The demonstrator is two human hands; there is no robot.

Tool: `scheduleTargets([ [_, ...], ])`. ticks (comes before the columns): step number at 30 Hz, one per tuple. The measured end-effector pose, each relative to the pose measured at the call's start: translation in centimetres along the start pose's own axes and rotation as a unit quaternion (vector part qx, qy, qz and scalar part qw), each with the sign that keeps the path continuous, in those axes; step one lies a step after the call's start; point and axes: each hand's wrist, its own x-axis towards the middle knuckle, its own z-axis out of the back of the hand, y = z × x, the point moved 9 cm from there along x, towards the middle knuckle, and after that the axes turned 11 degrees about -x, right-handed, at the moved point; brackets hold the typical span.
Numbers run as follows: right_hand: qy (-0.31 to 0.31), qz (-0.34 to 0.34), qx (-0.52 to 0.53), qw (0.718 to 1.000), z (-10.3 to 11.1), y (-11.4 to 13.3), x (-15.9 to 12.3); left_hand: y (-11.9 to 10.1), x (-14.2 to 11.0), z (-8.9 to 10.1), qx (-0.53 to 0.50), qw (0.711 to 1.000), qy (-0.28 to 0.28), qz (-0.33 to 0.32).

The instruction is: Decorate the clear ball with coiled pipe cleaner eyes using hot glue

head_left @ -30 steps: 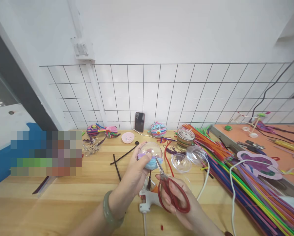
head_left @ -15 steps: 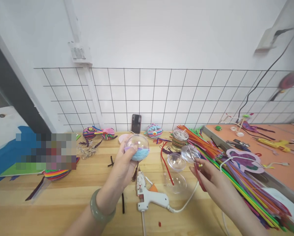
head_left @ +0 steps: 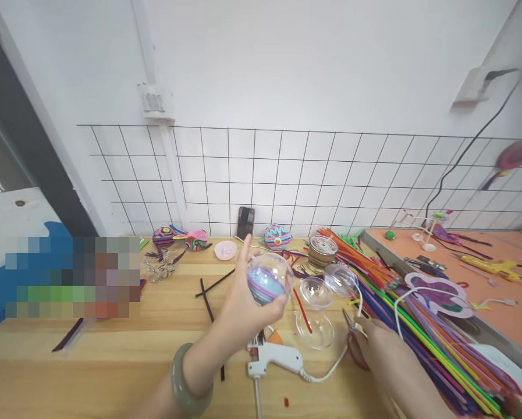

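My left hand (head_left: 243, 305) grips a clear plastic ball (head_left: 278, 265) above the table, its lower part lined with blue and purple fuzzy strands. The thumb lies along the near side and a finger points up at the far side. Low by the table, my right hand (head_left: 387, 352) has its fingers on red-handled scissors (head_left: 357, 352), whose blades point away to the upper left. A white glue gun (head_left: 278, 356) lies between my hands, its nozzle hidden behind my left forearm. Clear half-shells (head_left: 316, 292) and a short red pipe cleaner (head_left: 302, 311) are left of the scissors.
Many coloured pipe cleaners (head_left: 435, 337) fill the right side. A glass jar (head_left: 322, 254), a phone (head_left: 245, 221) and a striped wrapped ball (head_left: 278, 237) stand along the wall. Black strips (head_left: 208, 302) lie left; an orange table (head_left: 518, 326) adjoins on the right.
My left hand has moved right and turned the ball, showing its strand-lined side differently. My right hand has lowered the scissors toward the table. The view has shifted slightly.
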Motion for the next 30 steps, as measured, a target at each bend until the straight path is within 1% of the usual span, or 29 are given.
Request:
scheduleTargets([
  [1,0.005,0.008,0.021,1.000,0.6,0.7,0.4,-0.3,-0.2,-0.3,0.031,0.999,0.015,-0.020],
  [2,0.021,0.017,0.079,0.997,1.3,1.7,0.8,-0.5,-0.4,-0.7,0.057,0.997,0.030,-0.035],
  [3,0.040,0.025,0.157,0.986,2.0,2.8,1.1,-0.6,-0.6,-1.1,0.078,0.995,0.045,-0.045],
  [4,0.064,0.027,0.234,0.970,2.7,4.0,1.4,-0.7,-0.8,-1.5,0.093,0.992,0.061,-0.053],
  [5,0.096,0.032,0.305,0.947,3.3,5.5,1.5,-0.8,-1.0,-1.9,0.104,0.990,0.077,-0.060],
  [6,0.114,0.036,0.375,0.920,4.1,6.9,1.7,-1.0,-1.3,-2.2,0.113,0.987,0.094,-0.068],
  [8,0.172,0.058,0.476,0.860,5.2,9.8,1.9,-1.3,-1.7,-2.8,0.127,0.981,0.125,-0.083],
  [10,0.233,0.078,0.529,0.812,5.8,12.2,1.9,-1.7,-2.0,-3.2,0.134,0.975,0.148,-0.094],
  [12,0.288,0.106,0.553,0.774,6.2,14.0,1.8,-2.0,-2.2,-3.2,0.133,0.973,0.160,-0.104],
  [14,0.324,0.130,0.569,0.745,6.6,15.1,1.7,-2.4,-2.2,-3.0,0.125,0.972,0.163,-0.112],
  [15,0.332,0.137,0.575,0.735,6.8,15.5,1.6,-2.5,-2.1,-2.9,0.120,0.972,0.163,-0.115],
  [17,0.322,0.144,0.584,0.731,7.2,15.8,1.8,-2.8,-2.0,-2.5,0.110,0.973,0.163,-0.119],
  [21,0.262,0.151,0.598,0.742,7.7,15.5,2.3,-3.3,-1.7,-1.8,0.116,0.972,0.153,-0.138],
  [23,0.245,0.152,0.601,0.746,7.6,15.4,2.6,-3.4,-1.5,-1.4,0.132,0.969,0.138,-0.154],
  [25,0.235,0.146,0.606,0.746,7.4,15.2,2.9,-3.9,-1.3,-0.9,0.146,0.963,0.117,-0.196],
  [28,0.224,0.137,0.621,0.739,7.1,15.2,3.6,-4.8,-1.4,-0.6,0.168,0.941,0.093,-0.278],
  [30,0.211,0.137,0.625,0.739,7.0,15.2,3.9,-4.8,-1.4,-0.6,0.178,0.934,0.088,-0.298],
])
